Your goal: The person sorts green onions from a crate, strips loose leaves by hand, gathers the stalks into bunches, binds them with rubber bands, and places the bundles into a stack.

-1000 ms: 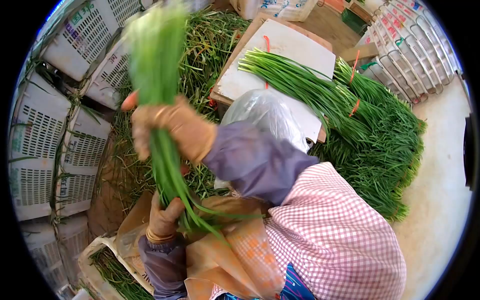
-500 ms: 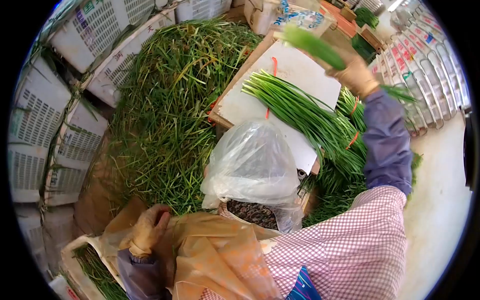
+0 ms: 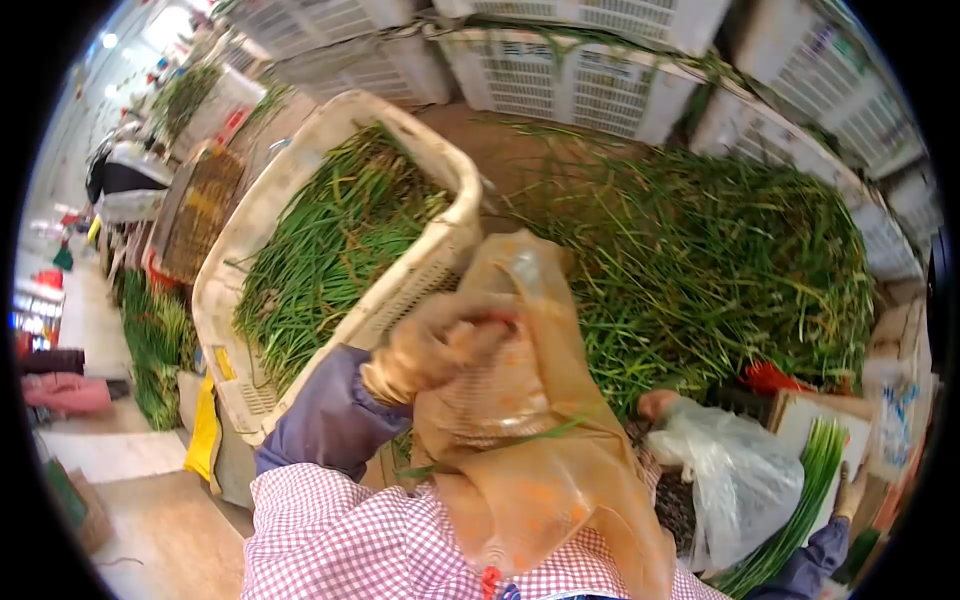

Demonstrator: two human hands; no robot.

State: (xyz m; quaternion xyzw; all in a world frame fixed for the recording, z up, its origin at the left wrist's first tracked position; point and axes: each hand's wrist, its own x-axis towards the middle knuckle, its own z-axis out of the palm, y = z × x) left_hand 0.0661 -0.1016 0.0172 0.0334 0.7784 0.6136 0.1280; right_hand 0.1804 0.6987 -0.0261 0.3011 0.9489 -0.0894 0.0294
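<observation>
My left hand [image 3: 435,345], in a tan glove, is over the translucent orange-brown apron [image 3: 545,500]. Its fingers look bent but are smeared by motion, and what they hold, if anything, cannot be made out. Down at the right edge, my right hand [image 3: 848,497] has its fingers apart beside a bundle of green stalks [image 3: 800,520] on a white board [image 3: 795,425]. A clear plastic bag [image 3: 745,480] lies between the apron and this bundle. Beyond my left hand is a white crate [image 3: 460,190] of loose green leaves [image 3: 325,245].
A wide heap of loose leaves [image 3: 720,265] covers the floor ahead. White slatted crates [image 3: 560,80] line its far side. At the left are more green bundles [image 3: 155,340], a yellow cloth [image 3: 202,430] and a pink item [image 3: 65,393]. Red ties [image 3: 770,378] lie near the board.
The view has swung left, bringing the leaf-filled crate into full sight. My right hand no longer holds up its bunch and is lower, beside the board. My left hand has risen over the apron.
</observation>
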